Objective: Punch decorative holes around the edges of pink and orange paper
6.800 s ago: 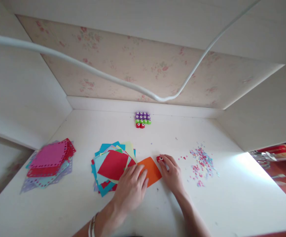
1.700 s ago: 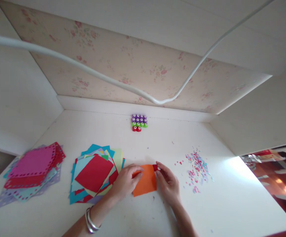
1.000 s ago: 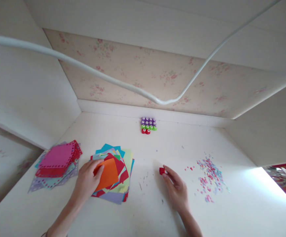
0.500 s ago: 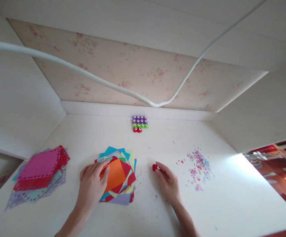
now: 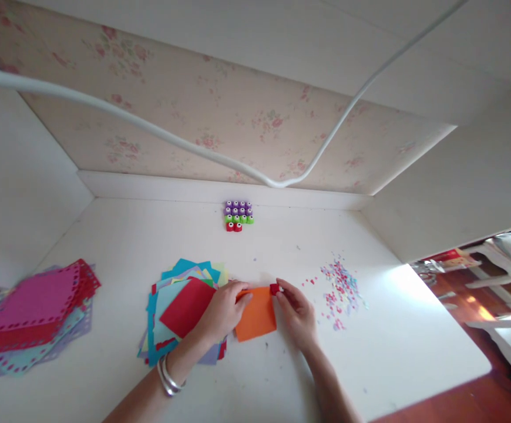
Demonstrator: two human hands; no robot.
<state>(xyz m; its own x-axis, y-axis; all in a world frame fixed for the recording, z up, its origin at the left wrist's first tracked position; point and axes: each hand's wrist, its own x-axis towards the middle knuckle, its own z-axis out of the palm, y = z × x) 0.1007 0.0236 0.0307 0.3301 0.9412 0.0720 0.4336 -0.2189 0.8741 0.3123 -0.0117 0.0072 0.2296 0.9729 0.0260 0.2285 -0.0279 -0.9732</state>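
Pinching an orange sheet (image 5: 256, 320) at its far left corner between the fingers of the left hand (image 5: 221, 314). Gripping a small red punch (image 5: 274, 289) between the fingers of the right hand (image 5: 298, 316), holding it at the sheet's far right corner; being unable to tell how deep in the slot. Wearing silver bangles (image 5: 165, 376) on the left wrist. Holding sheet and punch low over the middle of the white worktop (image 5: 396, 346), just right of a loose pile of coloured squares (image 5: 188, 306), red uppermost, and passing the left forearm over its near right part. Seeing farther left a stack of hole-edged sheets (image 5: 39, 294), pink on top. Finding tiny paper bits (image 5: 341, 286) scattering right of the right hand. Facing, at the far side, a block of punches (image 5: 238, 215): two purple rows, one green, and two red nearest. Looking beyond at a floral wall panel (image 5: 268, 120), with a white cable (image 5: 171, 138) crossing before it.
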